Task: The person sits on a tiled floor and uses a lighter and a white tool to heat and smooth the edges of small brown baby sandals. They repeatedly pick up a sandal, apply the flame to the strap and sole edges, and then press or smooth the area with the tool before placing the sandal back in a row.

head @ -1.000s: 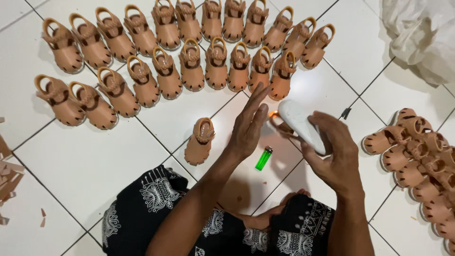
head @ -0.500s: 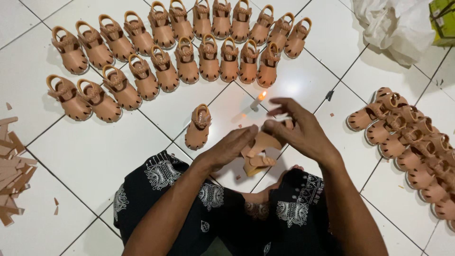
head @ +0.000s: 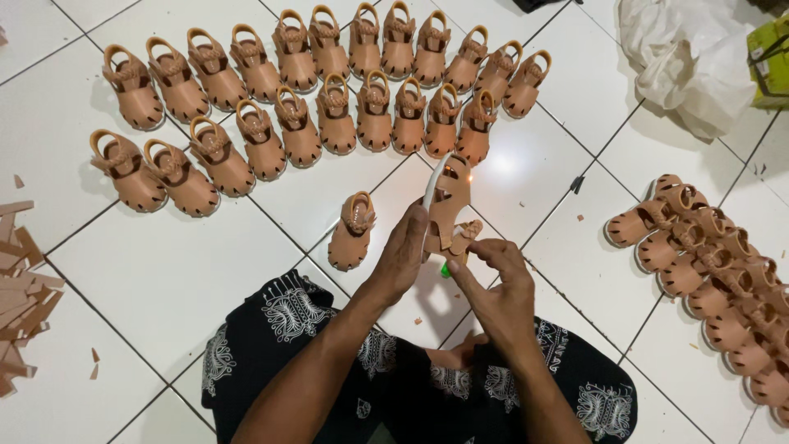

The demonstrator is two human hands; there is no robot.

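Note:
My left hand [head: 401, 261] holds a small tan sandal [head: 445, 209] upright on its edge, the white sole turned left. My right hand [head: 494, 284] pinches the sandal's strap at its lower right side. A green lighter [head: 445, 269] lies on the tile, mostly hidden behind my hands. One loose tan sandal [head: 351, 232] lies on the floor just left of my left hand. Both forearms reach forward over my lap in black patterned cloth [head: 312, 345].
Two curved rows of tan sandals [head: 329, 90] lie on the white tiled floor [head: 156, 271] ahead. A heap of more sandals [head: 715, 263] sits at the right. Tan offcuts [head: 20, 296] lie at the left edge. A white plastic bag [head: 690, 49] and a green box [head: 771, 62] are top right.
A second ago my right hand held a white sole over a lit lighter. Now both hands hold an assembled sandal upright, and the lighter lies on the floor behind them.

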